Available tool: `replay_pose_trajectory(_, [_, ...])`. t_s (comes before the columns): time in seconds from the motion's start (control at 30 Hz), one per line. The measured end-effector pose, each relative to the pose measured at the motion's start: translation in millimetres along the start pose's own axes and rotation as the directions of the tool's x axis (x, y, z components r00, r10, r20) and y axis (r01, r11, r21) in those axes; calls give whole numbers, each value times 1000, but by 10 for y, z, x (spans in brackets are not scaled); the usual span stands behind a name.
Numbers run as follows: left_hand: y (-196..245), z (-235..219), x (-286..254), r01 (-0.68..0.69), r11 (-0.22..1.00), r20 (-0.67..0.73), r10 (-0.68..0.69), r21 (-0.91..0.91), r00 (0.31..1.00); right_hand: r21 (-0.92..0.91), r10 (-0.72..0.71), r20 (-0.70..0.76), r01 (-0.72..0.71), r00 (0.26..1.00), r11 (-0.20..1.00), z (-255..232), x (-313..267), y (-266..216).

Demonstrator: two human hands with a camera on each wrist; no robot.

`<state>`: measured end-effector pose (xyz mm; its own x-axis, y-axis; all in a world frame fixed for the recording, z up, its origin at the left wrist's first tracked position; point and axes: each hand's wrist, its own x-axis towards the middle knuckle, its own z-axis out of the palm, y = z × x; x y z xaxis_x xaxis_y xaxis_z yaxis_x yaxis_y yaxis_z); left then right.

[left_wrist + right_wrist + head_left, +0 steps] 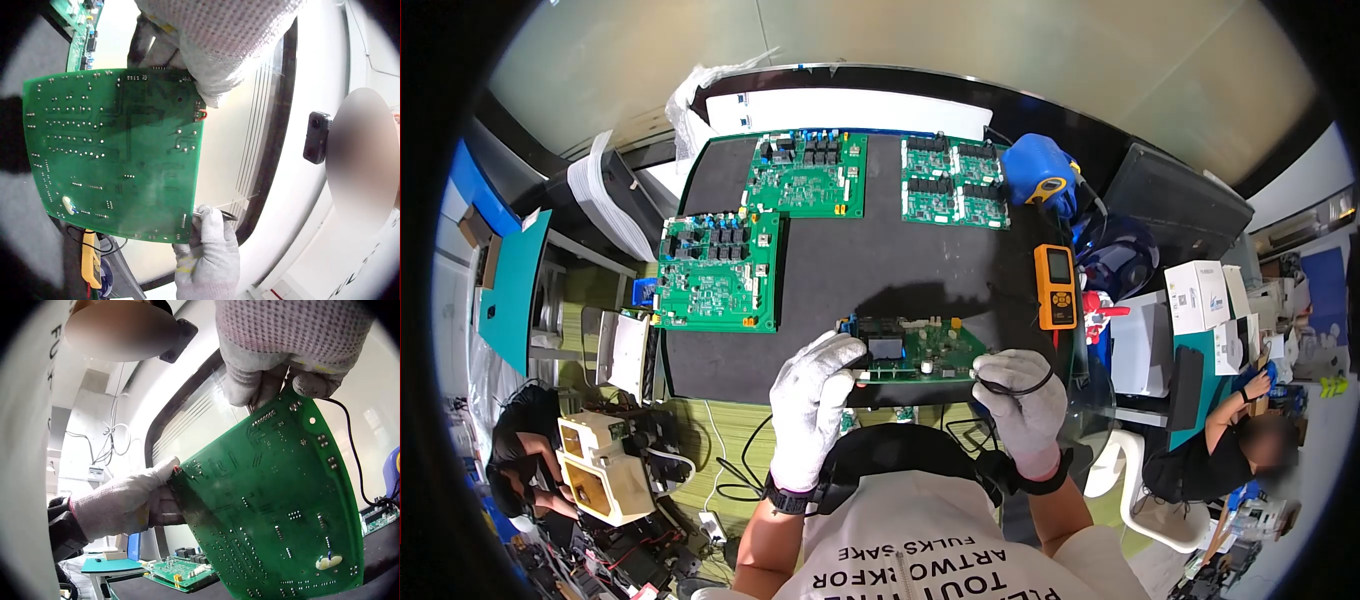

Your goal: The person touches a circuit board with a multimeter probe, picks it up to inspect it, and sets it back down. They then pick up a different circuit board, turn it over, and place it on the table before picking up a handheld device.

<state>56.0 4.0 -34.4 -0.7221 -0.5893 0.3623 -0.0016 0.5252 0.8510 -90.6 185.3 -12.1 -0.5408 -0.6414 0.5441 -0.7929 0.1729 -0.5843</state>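
Observation:
I hold a green circuit board [912, 352] just above the near edge of the black mat [870, 260]. My gloved left hand [852, 366] grips its left edge, and my gloved right hand [992, 372] pinches its right edge together with a loop of black cable [1012, 386]. The left wrist view shows the board's soldered underside [119, 153], with my left hand [209, 75] at the top corner and the right hand [203, 234] at the bottom corner. From the right wrist, the underside [275, 506] hangs below my right hand [275, 387], and the left hand [165, 487] holds the far edge.
Three more green boards [718, 270] [807, 172] [955, 180] lie on the mat. A yellow multimeter [1055, 285] sits at the mat's right edge below a blue device [1040, 172]. White boxes [1197, 295] stand further right. Another person [1250, 440] sits at lower right.

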Motion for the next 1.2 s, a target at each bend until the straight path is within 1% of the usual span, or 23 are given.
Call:
replay_pose_trajectory(0.13, [-2, 5, -32, -9, 1000, -11, 9, -1, 1000, -20, -16, 2, 16, 1000, 1000, 0, -32, -7])
replay_pose_trajectory(0.27, [2, 6, -64, -12, 1000, -15, 12, -2, 1000, 3, -39, -1, 39, 999, 999, 18, -76, 19])
replay_pose_trajectory(0.3, [7, 12, -70, -11, 1000, -18, 11, 3, 1000, 10, -33, -24, 34, 999, 999, 30, -81, 20])
replay_pose_trajectory(0.37, [31, 28, -84, 37, 997, -38, -40, -64, 998, 28, -30, -46, 31, 998, 999, 47, -84, 12])
replay_pose_trajectory(0.47, [12, 38, -97, 28, 997, -50, -32, -68, 998, 54, 3, -43, -1, 999, 999, 54, -68, 6])
replay_pose_trajectory(0.5, [20, 34, -105, 82, 990, -31, -86, -115, 996, 69, 11, -64, -6, 998, 998, 61, -60, 6])
replay_pose_trajectory(0.53, [17, 28, -93, 82, 991, -35, -86, -102, 996, 84, 18, -86, -11, 996, 996, 64, -48, 5])
replay_pose_trajectory(0.6, [12, 11, -62, 32, 998, -23, -34, -59, 999, 85, 29, -68, -23, 997, 996, 54, -12, -23])
replay_pose_trajectory(0.63, [12, -27, -73, 67, 995, 22, -65, -77, 998, 85, 53, -72, -47, 996, 995, 54, 11, -35])
replay_pose_trajectory(0.67, [32, -34, -63, 64, 995, 19, -62, -73, 998, 82, 76, -76, -70, 994, 994, 52, 34, -37])
replay_pose_trajectory(0.73, [75, -35, -26, -93, 993, -167, 104, 70, 981, 82, 52, -85, -45, 995, 996, 63, 71, -5])
replay_pose_trajectory(0.77, [15, -57, -91, -71, 981, -195, 107, 182, 975, 66, 45, -91, -39, 995, 997, 66, 94, -3])
replay_pose_trajectory(0.8, [53, -52, -130, -6, 994, -272, 36, 111, 962, 50, 38, -96, -33, 995, 998, 66, 110, -3])
replay_pose_trajectory(0.87, [-16, -36, -238, 121, 988, -293, -145, -100, 945, 72, 39, -112, -31, 993, 997, 80, 106, 18])
replay_pose_trajectory(0.9, [-1, -40, -284, 192, 972, -182, -214, -133, 960, 91, 48, -121, -37, 991, 995, 83, 103, 20])
replay_pose_trajectory(0.93, [34, -42, -305, 264, 951, -69, -278, -158, 958, 110, 55, -130, -41, 990, 993, 84, 102, 26])
replay_pose_trajectory(0.97, [31, 35, -321, 286, 939, -27, -296, -192, 955, 114, 48, -126, -33, 991, 993, 91, 95, 43])
replay_pose_trajectory(1.0, [86, 74, -316, 281, 951, 43, -278, -130, 960, 119, 35, -129, -19, 991, 993, 99, 82, 62])
replay_pose_trajectory(1.07, [118, 204, -309, 213, 971, 92, -204, -109, 975, 129, 16, -128, 1, 992, 992, 90, 59, 57])
replay_pose_trajectory(1.1, [175, 251, -296, 256, 947, 122, -236, -192, 964, 141, 71, -100, -57, 992, 988, 80, 43, 39])
replay_pose_trajectory(1.13, [240, 280, -282, 257, 947, 113, -239, -191, 964, 151, 126, -71, -114, 990, 982, 71, 28, 23])
replay_pose_trajectory(1.17, [309, 306, -269, 402, 857, 189, -358, -324, 915, 156, 120, -66, -109, 991, 982, 62, 19, 15])
replay_pose_trajectory(1.2, [355, 343, -269, 532, 726, 279, -452, -437, 847, 119, 132, -43, -126, 990, 985, 54, 9, 10])
